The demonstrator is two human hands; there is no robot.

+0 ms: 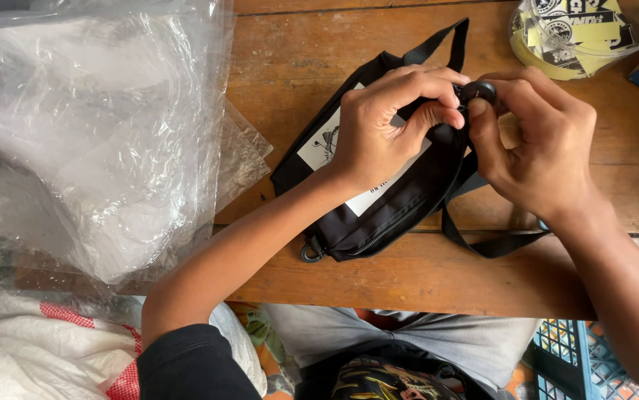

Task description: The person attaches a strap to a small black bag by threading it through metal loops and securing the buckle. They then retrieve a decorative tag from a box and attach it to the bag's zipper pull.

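A black waist bag (390,215) with a white printed patch and a zip lies on the wooden table (423,274). My left hand (386,122) rests on top of the bag and pinches its upper right end. My right hand (538,141) meets it there, fingers closed on a small round black part (477,92) at that end of the bag. A black strap (494,244) loops out below my right hand, and another strap end (438,44) runs up toward the far side.
A large heap of clear plastic bags (90,126) covers the left of the table. A clear round tub of yellow and black stickers (586,33) stands at the far right. White sacks (30,348) and a blue crate (568,355) lie below the table edge.
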